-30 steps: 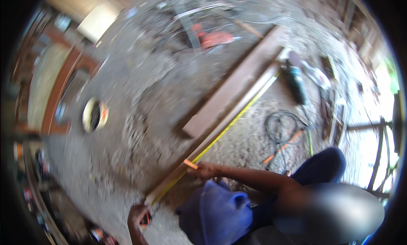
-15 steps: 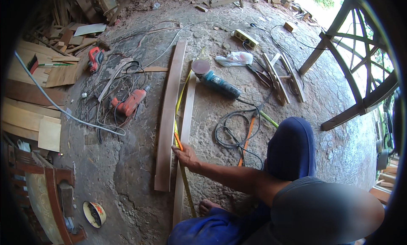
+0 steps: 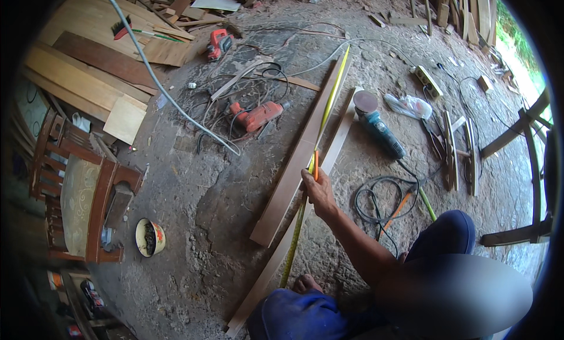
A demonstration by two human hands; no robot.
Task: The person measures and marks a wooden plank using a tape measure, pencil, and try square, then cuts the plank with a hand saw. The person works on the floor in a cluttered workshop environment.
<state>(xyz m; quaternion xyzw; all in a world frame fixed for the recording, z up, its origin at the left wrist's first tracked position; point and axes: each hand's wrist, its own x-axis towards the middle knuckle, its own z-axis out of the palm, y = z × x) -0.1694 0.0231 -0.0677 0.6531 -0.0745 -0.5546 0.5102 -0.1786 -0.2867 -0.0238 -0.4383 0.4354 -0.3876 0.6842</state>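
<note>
Where the right hand (image 3: 320,194) sits, at the right-hand edge of the wide board (image 3: 296,163), its thumb and fingers are closed on an orange stick (image 3: 316,165); whether they also pinch the yellow tape (image 3: 330,104), I cannot tell. The tape passes at the fingertips, running ahead and slightly right of them along the wide board to its far end, and behind them across the narrow board (image 3: 260,286) toward the foot (image 3: 306,283). The wide board's long axis has the same slant, its longer part ahead of the fingers, its shorter part behind and left. The right hand is the nearer one; the left hand is out of view. Rightward of the fingers lie the grinder (image 3: 382,134), farther ahead, and the coiled cord (image 3: 356,200), close by. Ahead and left, the red drill (image 3: 258,118) lies apart from the wide board; left and behind, rough floor (image 3: 200,269) stretches to the bowl (image 3: 158,233).
</note>
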